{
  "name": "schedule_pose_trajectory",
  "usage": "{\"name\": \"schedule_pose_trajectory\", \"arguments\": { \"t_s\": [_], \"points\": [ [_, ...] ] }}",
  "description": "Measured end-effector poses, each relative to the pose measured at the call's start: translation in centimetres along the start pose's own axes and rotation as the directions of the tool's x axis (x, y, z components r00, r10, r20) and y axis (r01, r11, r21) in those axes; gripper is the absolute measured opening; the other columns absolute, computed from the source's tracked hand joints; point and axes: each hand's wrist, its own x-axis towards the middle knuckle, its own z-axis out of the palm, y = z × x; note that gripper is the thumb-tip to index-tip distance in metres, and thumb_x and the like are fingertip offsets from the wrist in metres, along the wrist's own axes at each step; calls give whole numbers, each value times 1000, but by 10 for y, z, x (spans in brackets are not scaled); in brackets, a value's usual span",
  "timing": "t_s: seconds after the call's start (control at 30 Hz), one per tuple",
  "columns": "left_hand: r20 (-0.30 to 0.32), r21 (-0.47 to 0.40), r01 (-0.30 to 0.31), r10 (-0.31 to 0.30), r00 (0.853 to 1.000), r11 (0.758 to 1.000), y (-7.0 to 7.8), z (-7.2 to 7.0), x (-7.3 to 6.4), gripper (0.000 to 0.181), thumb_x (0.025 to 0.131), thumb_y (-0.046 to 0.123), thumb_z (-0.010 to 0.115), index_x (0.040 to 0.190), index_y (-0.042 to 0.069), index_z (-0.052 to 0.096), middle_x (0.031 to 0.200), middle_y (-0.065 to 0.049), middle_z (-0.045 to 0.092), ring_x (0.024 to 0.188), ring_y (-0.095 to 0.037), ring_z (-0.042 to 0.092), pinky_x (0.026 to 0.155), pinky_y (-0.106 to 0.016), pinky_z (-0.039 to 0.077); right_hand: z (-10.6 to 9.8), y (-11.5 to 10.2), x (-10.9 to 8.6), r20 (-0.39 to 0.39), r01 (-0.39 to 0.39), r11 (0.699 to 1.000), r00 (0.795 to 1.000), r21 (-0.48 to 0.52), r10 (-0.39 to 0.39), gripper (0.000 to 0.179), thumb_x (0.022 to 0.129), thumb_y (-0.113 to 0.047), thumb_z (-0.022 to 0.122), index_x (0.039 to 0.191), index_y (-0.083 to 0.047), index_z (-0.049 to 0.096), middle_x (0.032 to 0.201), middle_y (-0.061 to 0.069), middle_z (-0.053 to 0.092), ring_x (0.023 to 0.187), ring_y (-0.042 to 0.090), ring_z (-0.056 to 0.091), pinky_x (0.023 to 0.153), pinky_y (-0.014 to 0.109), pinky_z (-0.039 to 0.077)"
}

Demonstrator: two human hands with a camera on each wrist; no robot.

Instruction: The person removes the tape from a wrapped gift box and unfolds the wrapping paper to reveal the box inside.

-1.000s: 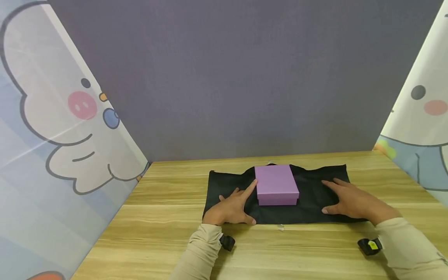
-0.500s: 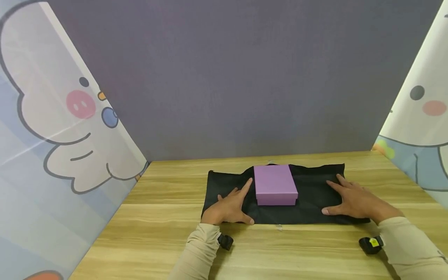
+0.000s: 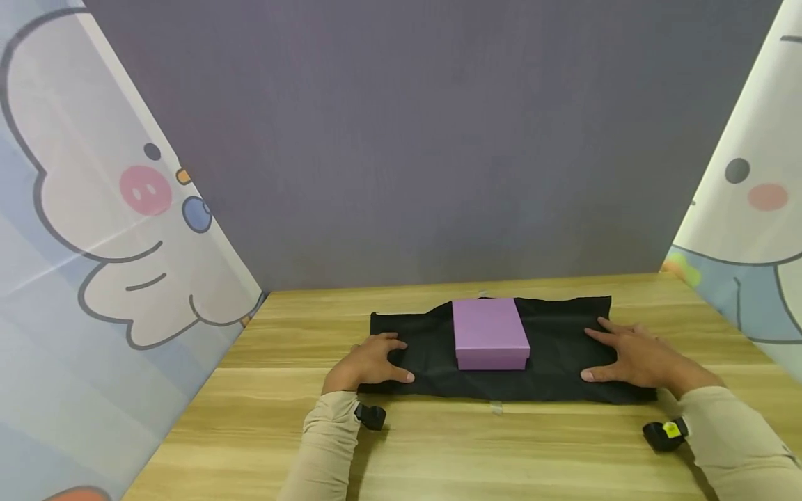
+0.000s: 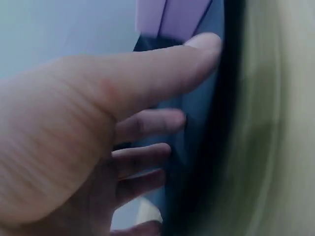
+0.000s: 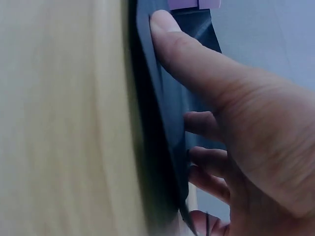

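A closed purple box [image 3: 491, 327] with a lid sits on a black cloth [image 3: 429, 358], which lies spread across the wooden table. At the cloth's left end is my left hand [image 3: 368, 363], fingers spread and slightly bent over the fabric. My right hand [image 3: 635, 356] rests at the right end, thumb and fingers apart on the cloth. In the right wrist view, the black cloth [image 5: 170, 113] lies under the thumb and fingertips, its near edge lifted a little. The left wrist view shows the left thumb [image 4: 162, 69] near the cloth, below a corner of the box.
The wooden table [image 3: 263, 410] extends around the cloth. A dark grey panel [image 3: 426, 139] rises at the back edge. Cartoon-printed sheets [image 3: 81, 306] stand on both sides. A small clear scrap [image 3: 496, 408] lies by the cloth's front edge.
My left hand has moved left, away from beside the box to the cloth's left end. My right hand has shifted only slightly. The box remains in place on the cloth.
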Motion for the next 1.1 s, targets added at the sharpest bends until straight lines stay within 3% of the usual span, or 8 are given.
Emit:
{"name": "schedule_pose_trajectory", "arguments": {
  "t_s": [0.13, 0.33, 0.5, 0.6, 0.9, 1.1],
  "points": [
    [-41, -25, -8, 7, 999, 1000, -16, 2, 0, 59, 84, 48, 80, 135, 23, 64, 159, -12, 35, 144, -40, 31, 108, -64, 32, 4, 2, -3, 4, 10, 1000, 1000, -7, -10, 97, 79, -68, 72, 145, 0, 52, 148, 35, 35, 122, 61, 40, 80, 83, 33],
    [-42, -14, -20, 20, 999, 1000, -23, 10, 1, 61, 76, 50, 85, 123, 22, 59, 163, -16, 23, 149, -38, 20, 110, -73, 14, 15, 3, -8, 24, 25, 999, 999, 48, -26, 94, 81, -63, 73, 145, 2, 50, 148, 37, 35, 129, 63, 35, 83, 82, 33],
    [-45, 17, 54, -53, 998, 998, -24, 16, 0, 99, 73, 57, 85, 150, 13, 43, 165, -13, 17, 150, -36, 19, 110, -74, 10, 16, 5, -10, 22, 35, 996, 999, 78, -37, 92, 81, -60, 75, 144, 3, 51, 148, 37, 35, 129, 63, 34, 84, 81, 33],
    [-46, 72, 85, -82, 996, 994, -24, 15, 2, 115, 71, 64, 83, 160, 15, 29, 167, -10, 14, 150, -38, 19, 108, -76, 12, 14, 7, -9, 12, 45, 995, 999, 87, -46, 90, 81, -58, 77, 144, 2, 51, 148, 37, 36, 128, 64, 35, 84, 82, 33],
    [-46, 123, 99, -94, 994, 987, -25, -5, 3, 103, 75, 67, 78, 157, 20, 37, 165, -3, 22, 148, -32, 22, 106, -71, 22, 6, 9, -1, 6, 97, 972, 995, 214, -101, 88, 82, -48, 80, 143, 7, 49, 147, 40, 34, 128, 64, 34, 91, 74, 37],
    [-19, 98, 54, -53, 998, 994, -25, -4, 4, 102, 76, 66, 78, 157, 20, 37, 165, -4, 21, 148, -34, 21, 106, -71, 21, 2, 11, -2, -3, 69, 980, 998, 185, -69, 83, 84, -49, 77, 140, 8, 53, 145, 40, 36, 125, 65, 37, 91, 72, 38]
  ]
}}
